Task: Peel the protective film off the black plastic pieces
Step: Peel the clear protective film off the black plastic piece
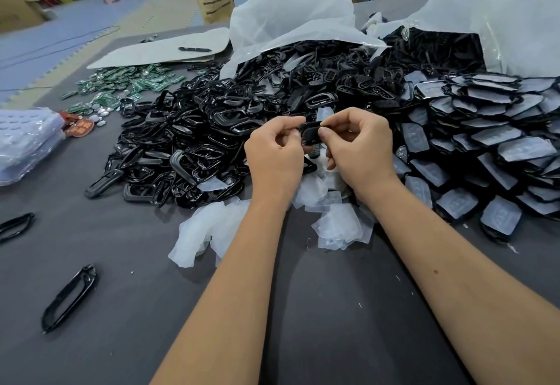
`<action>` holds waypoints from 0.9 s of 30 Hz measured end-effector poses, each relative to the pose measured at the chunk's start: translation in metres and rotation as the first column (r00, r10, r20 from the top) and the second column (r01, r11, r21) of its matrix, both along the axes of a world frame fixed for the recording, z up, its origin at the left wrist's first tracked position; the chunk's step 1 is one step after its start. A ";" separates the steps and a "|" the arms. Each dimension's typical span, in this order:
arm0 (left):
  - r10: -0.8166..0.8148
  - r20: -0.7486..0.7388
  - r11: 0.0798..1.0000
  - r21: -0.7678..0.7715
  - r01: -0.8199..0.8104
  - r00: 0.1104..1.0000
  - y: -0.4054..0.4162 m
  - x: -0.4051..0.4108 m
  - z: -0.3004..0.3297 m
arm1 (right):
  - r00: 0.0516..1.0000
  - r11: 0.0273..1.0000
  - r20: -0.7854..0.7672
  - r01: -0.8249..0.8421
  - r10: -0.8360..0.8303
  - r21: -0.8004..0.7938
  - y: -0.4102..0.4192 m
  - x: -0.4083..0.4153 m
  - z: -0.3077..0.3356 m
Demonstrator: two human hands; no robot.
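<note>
1. Both forearms enter from the lower frame; left hand [274, 154] and right hand [356, 145] are pinched on one black plastic piece [309, 136] at frame centre.
2. Piece judged light, stiff, glossy; film thin, clingy, best lifted at an edge.
3. Peeled films [336, 224] lie beneath.

One camera only, worn on the person's head. It looks forward and steeply down across the grey tabletop [333, 309], from close above its near edge. The wide-angle lens bends straight lines toward the frame borders. Both forearms enter from the bottom edge and run up toward the centre of the view. Beyond the far edge of the tabletop, the upper left shows the floor [75, 23] and boxes, small and distant.
</note>
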State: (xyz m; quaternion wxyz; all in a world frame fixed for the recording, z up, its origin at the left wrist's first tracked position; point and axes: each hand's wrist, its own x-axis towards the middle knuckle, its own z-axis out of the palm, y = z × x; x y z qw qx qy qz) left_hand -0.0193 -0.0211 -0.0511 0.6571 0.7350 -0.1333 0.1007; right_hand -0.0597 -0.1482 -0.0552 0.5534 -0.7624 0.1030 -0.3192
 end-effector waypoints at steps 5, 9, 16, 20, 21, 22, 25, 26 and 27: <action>-0.006 0.005 1.000 0.015 0.006 1.000 0.004 0.003 -0.001 | 1.000 0.999 -0.024 -0.014 0.013 -0.038 0.002 -0.001 0.003; -0.039 0.005 0.999 -0.014 0.039 0.999 0.004 0.004 -0.003 | 0.997 0.994 -0.033 0.070 -0.072 -0.079 0.004 -0.003 0.004; -0.138 -0.067 0.971 -0.207 0.122 0.988 0.008 0.006 -0.001 | 0.999 0.999 -0.040 -0.034 0.032 -0.037 0.001 -0.003 0.005; -0.160 -0.047 0.975 -0.162 0.151 0.986 0.008 0.005 -0.001 | 0.999 0.998 -0.039 -0.008 0.006 -0.069 -0.002 -0.004 0.010; -0.154 -0.046 0.979 -0.145 0.146 0.987 0.007 0.005 -0.001 | 0.999 0.993 -0.046 0.019 -0.024 -0.116 -0.001 -0.004 0.011; -0.144 -0.048 0.982 -0.133 0.137 0.988 0.007 0.004 -0.001 | 0.997 0.984 -0.051 0.043 -0.052 -0.172 -0.001 -0.004 0.013; -0.112 -0.072 0.990 -0.095 0.105 0.991 0.008 0.005 -0.001 | 0.994 0.952 -0.060 0.068 -0.090 -0.299 0.001 -0.005 0.017; -0.100 -0.081 0.993 -0.067 0.094 0.992 0.008 0.006 -0.001 | 0.993 0.943 -0.071 0.063 -0.091 -0.328 0.001 -0.005 0.018; -0.083 -0.087 0.996 -0.032 0.080 0.993 0.008 0.006 -0.001 | 0.992 0.930 -0.081 0.063 -0.098 -0.363 0.000 -0.005 0.019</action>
